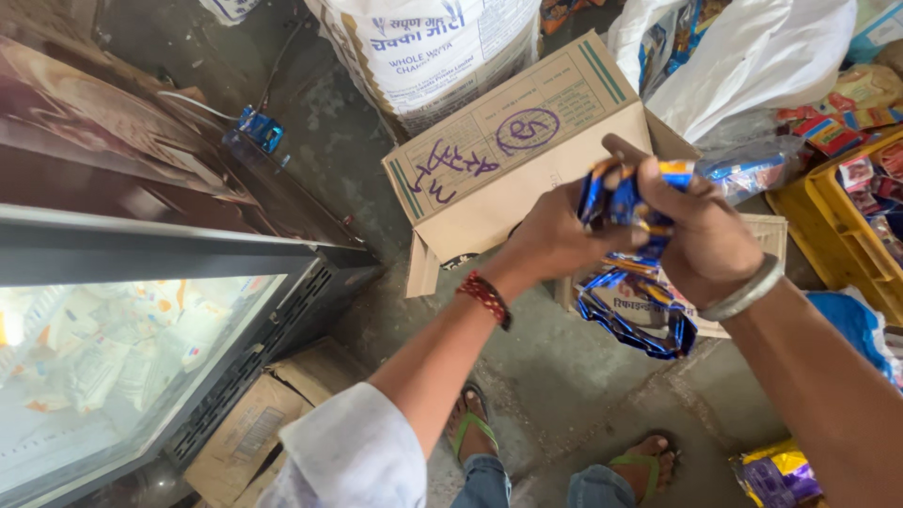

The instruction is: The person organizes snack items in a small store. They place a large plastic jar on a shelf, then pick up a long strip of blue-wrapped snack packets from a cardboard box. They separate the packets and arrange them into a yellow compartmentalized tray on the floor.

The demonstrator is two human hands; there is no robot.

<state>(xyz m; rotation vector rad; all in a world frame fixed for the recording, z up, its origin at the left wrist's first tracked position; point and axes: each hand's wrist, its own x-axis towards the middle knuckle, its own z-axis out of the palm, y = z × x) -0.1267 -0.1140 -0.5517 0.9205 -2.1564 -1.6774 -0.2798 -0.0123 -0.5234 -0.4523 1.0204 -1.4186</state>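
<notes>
My left hand (550,240) and my right hand (701,230) both grip a crumpled blue shiny plastic wrapper (635,301) held above the concrete floor. The wrapper's top is bunched between my fingers and its lower part hangs loose below them. A red thread band sits on my left wrist and a metal bangle on my right wrist. Just behind my hands lies an open cardboard box (508,150) with purple scribbles on its flap. My feet in green sandals (649,461) show below.
A glass-topped chest freezer (141,357) stands at the left with flattened cardboard (254,423) beside it. A big white sack (433,47) and a white plastic bag (752,56) sit at the back. A yellow crate (847,226) of packets is at the right.
</notes>
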